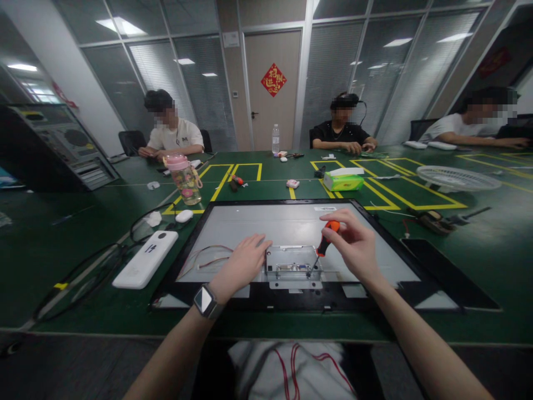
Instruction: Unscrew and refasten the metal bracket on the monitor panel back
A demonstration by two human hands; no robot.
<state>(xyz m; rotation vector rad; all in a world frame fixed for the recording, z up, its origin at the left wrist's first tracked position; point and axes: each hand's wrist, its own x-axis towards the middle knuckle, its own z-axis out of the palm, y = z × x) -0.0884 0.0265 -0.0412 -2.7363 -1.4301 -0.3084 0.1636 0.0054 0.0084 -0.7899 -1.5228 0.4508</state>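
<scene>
A flat display panel (258, 222) with a black frame lies back side up on the green table. Near its front edge is a metal bracket box (291, 257) with connector ports. My right hand (353, 244) grips an orange and black screwdriver (328, 236), whose tip meets the right part of the box by the ports. Flat against the box's left side rests my left hand (245, 261), fingers extended and holding nothing; a watch is on that wrist. Thin wires (208, 250) lie on the panel left of this hand.
A white power bank (145, 260), black cables (89, 280) and a pink-lidded bottle (183, 180) are at left. A black slab (449, 272) lies right; a green tissue pack (343, 180) is behind the panel. Three people sit across the table (266, 328).
</scene>
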